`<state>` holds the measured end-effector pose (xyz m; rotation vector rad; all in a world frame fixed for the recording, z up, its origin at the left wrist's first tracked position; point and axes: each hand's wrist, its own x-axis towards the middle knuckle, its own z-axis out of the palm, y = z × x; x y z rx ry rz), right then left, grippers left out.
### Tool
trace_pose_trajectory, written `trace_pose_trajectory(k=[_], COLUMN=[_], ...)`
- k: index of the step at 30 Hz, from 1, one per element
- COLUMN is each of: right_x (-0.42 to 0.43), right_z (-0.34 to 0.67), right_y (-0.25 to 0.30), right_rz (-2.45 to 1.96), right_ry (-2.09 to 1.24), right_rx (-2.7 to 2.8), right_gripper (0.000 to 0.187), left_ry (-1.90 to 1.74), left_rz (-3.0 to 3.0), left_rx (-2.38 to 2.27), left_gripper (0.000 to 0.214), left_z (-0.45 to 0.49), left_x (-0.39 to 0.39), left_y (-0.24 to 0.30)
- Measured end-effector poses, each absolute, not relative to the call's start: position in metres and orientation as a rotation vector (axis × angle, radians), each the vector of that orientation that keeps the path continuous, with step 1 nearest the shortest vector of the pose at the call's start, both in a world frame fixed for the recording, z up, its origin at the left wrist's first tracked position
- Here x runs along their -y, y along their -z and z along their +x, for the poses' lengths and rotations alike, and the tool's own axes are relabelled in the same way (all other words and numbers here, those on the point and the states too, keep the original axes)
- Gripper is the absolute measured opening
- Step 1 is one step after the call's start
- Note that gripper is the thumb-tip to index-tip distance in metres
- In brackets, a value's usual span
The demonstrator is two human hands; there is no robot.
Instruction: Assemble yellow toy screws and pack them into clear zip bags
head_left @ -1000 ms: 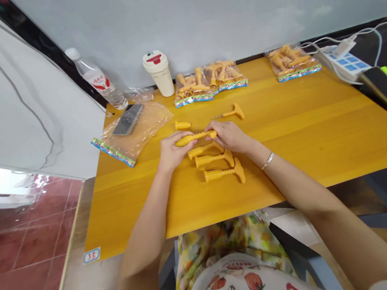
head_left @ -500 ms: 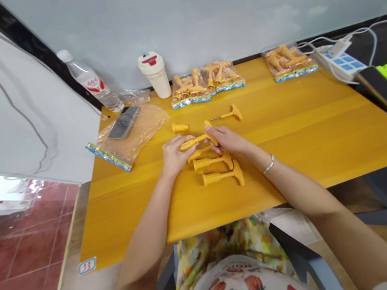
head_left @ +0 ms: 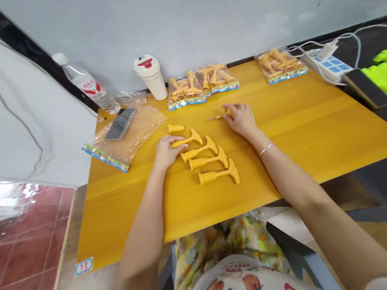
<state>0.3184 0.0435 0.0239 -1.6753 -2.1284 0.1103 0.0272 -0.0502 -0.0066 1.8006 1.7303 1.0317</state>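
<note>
My left hand (head_left: 167, 152) is closed around the sleeve end of a yellow T-handled hand drill (head_left: 192, 138), which lies near the tabletop with its bit covered. My right hand (head_left: 241, 119) has its fingers round the handle of another T-handled drill, whose bare metal bit (head_left: 210, 119) points left. Most of that handle is hidden by the hand. A loose yellow sleeve (head_left: 176, 128) lies just beyond my left hand. Below, several more capped drills lie in a slanting row, with one (head_left: 208, 161) in the middle and another (head_left: 220, 175) closest to me.
An opened plastic bag (head_left: 141, 124) with a phone (head_left: 120, 124) on it lies at left, near a water bottle (head_left: 89, 85). A white cup (head_left: 153, 80) and bagged yellow drills (head_left: 218, 77) line the back. Another bag (head_left: 281, 65) and a power strip (head_left: 332, 65) are at right.
The capped drill held by both hands is now set down at the head of the row, with my left hand still on it. My right hand has moved away to the uncapped drill.
</note>
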Motion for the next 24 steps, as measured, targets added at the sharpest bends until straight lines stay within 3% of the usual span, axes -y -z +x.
trace_pose_trajectory(k=[7, 11, 15, 18, 24], right_x=[-0.048, -0.040, -0.033, -0.030, -0.020], right_z=[0.308, 0.303, 0.299, 0.298, 0.291], right_y=[-0.014, -0.025, -0.032, -0.034, -0.042], right_rz=[-1.682, -1.561, -1.418, -1.356, -1.335], right_ry=[-0.085, -0.027, 0.058, 0.115, 0.161], right_rx=[2.185, 2.192, 2.176, 2.157, 2.208], right_gripper=[0.035, 0.037, 0.036, 0.034, 0.030], left_ry=[-1.325, -1.200, -1.027, -1.061, -1.182], left_rz=[1.831, 1.902, 1.862, 1.862, 1.824], left_rx=[-1.848, -1.889, -1.829, -1.791, -1.634], left_gripper=[0.036, 0.042, 0.025, 0.021, 0.032], left_z=[0.028, 0.022, 0.014, 0.011, 0.033], left_x=[0.041, 0.015, -0.007, -0.003, 0.028], left_y=[-0.002, -0.006, -0.008, -0.015, -0.029])
